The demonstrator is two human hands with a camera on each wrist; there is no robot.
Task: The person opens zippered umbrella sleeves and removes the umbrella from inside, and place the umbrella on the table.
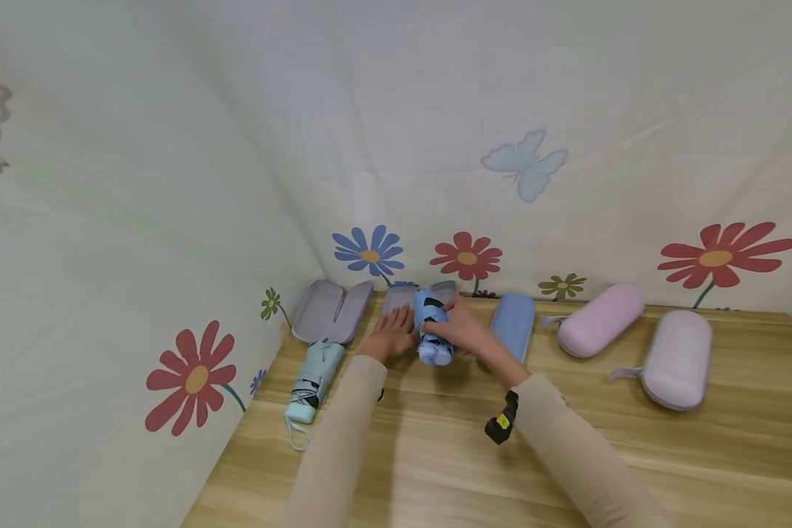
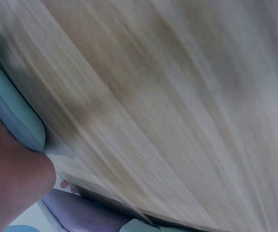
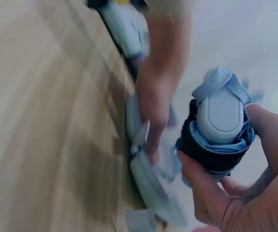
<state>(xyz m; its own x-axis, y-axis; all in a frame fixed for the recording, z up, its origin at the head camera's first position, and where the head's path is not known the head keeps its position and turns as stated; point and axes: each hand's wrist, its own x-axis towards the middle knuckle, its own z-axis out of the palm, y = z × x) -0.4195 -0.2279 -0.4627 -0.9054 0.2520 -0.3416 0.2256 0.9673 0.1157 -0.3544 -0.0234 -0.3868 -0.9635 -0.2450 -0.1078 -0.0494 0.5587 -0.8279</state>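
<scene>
My right hand [image 1: 465, 326] grips a folded blue umbrella [image 1: 429, 312] and holds it over an opened case. A dark band circles the umbrella, and its pale handle end with a looped strap [image 3: 221, 116] faces the right wrist view. My left hand [image 1: 391, 334], fingers straight, rests on the left half of that opened case [image 1: 399, 295], whose grey lining shows behind the umbrella. In the right wrist view both halves of the case [image 3: 151, 179] lie spread below the left hand, somewhat blurred. The left wrist view catches part of its outer shell [image 2: 20, 111] beside the hand.
Left of my hands lie another opened case [image 1: 320, 312], lavender with a grey lining, and a folded light teal umbrella [image 1: 317, 378]. To the right are closed blue [image 1: 512, 326], pink [image 1: 602, 320] and pale lavender [image 1: 678, 359] cases. A flower-printed curtain [image 1: 422, 183] stands along the table's back edge.
</scene>
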